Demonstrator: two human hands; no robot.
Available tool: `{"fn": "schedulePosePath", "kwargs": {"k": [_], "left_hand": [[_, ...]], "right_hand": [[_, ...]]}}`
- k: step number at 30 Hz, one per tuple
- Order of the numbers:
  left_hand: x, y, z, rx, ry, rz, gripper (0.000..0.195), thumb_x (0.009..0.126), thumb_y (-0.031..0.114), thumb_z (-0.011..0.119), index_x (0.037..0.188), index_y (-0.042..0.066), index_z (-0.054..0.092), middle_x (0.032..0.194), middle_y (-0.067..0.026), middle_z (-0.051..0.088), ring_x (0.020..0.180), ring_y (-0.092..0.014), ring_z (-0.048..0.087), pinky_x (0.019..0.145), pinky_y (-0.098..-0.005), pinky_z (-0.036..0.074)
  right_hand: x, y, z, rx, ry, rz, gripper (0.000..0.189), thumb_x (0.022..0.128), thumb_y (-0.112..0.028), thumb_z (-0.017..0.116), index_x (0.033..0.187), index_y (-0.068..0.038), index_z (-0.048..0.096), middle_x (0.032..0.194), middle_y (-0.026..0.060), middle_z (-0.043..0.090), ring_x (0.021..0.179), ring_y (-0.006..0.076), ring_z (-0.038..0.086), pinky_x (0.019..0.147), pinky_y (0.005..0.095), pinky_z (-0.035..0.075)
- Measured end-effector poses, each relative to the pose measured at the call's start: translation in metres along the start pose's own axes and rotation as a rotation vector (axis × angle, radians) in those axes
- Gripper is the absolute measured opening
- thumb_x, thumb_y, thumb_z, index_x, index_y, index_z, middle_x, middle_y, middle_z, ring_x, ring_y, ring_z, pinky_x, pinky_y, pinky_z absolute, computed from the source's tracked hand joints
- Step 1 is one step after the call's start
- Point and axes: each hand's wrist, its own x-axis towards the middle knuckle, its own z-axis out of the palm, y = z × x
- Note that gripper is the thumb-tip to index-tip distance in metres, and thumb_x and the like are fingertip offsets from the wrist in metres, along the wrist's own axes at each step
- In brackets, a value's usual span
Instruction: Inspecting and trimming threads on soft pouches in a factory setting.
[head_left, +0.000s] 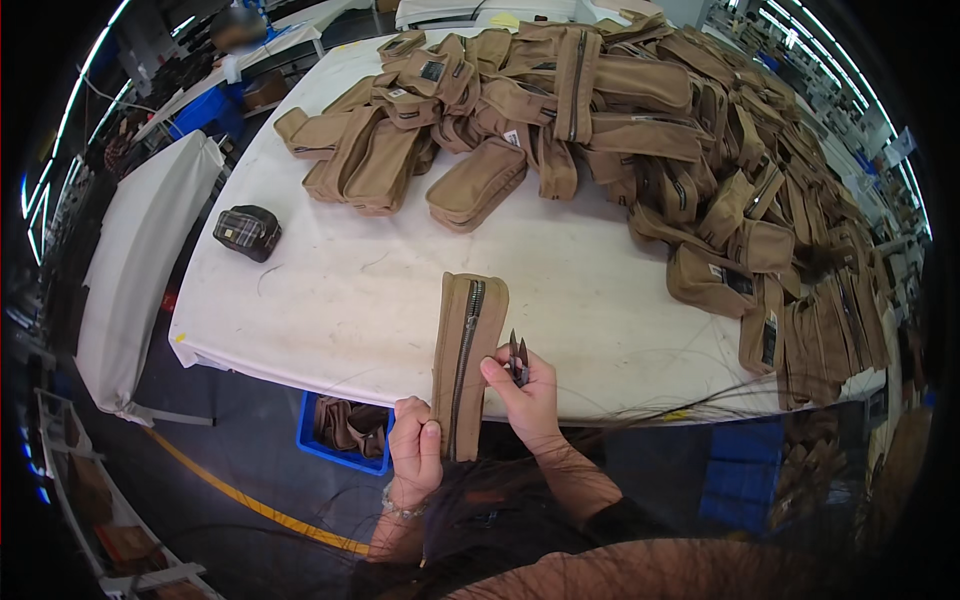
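A tan fabric pouch (469, 367) with a dark metal zipper (463, 356) is held up at the near edge of the white-covered table (360, 315). The zipper faces me and its slider sits near the far end. My left hand (416, 450) grips the pouch by its lower left side. At its right side is my right hand (529, 394), thumb on the fabric. That same hand also holds small metal thread snips (518, 356), blades pointing away from me and slightly apart.
Many similar tan pouches (645, 86) are heaped across the table's back and right side. A dark plaid pouch (247, 231) lies at the left. Below the table edge stands a blue bin (306, 431) with brown fabric pieces. A white-covered bench (142, 262) stands further left.
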Motion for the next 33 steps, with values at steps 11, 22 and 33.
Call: {"fn": "schedulePosePath", "kwargs": {"k": [11, 22, 33], "left_hand": [[0.0, 0.006, -0.003, 0.053, 0.055, 0.043, 0.009, 0.084, 0.006, 0.047, 0.076, 0.002, 0.049, 0.07, -0.0089, 0.043, 0.067, -0.025, 0.039, 0.07, -0.0366, 0.033], [0.0, 0.001, -0.006, 0.081, 0.012, -0.004, 0.008, 0.084, 0.005, 0.047, 0.077, 0.002, 0.05, 0.071, -0.0088, 0.044, 0.07, -0.025, 0.04, 0.072, -0.0364, 0.033], [-0.011, -0.033, -0.013, -0.121, 0.055, -0.046, 0.014, 0.093, 0.01, 0.043, 0.086, 0.002, 0.052, 0.081, -0.008, 0.047, 0.078, -0.02, 0.042, 0.076, -0.0332, 0.036]], "right_hand": [[-0.006, -0.004, -0.006, 0.117, -0.12, 0.11, 0.015, 0.095, -0.013, 0.056, 0.098, 0.001, 0.059, 0.078, 0.0008, 0.057, 0.071, 0.0068, 0.052, 0.066, 0.021, 0.042], [0.007, 0.0, -0.007, 0.014, -0.041, -0.033, 0.013, 0.097, -0.011, 0.05, 0.094, -0.001, 0.057, 0.08, 0.004, 0.058, 0.053, 0.0021, 0.038, 0.047, 0.0188, 0.03], [0.009, -0.002, -0.011, 0.017, 0.248, -0.253, 0.015, 0.091, 0.0, 0.055, 0.105, -0.001, 0.05, 0.085, -0.0011, 0.055, 0.055, -0.0012, 0.034, 0.048, 0.0185, 0.027]]}}
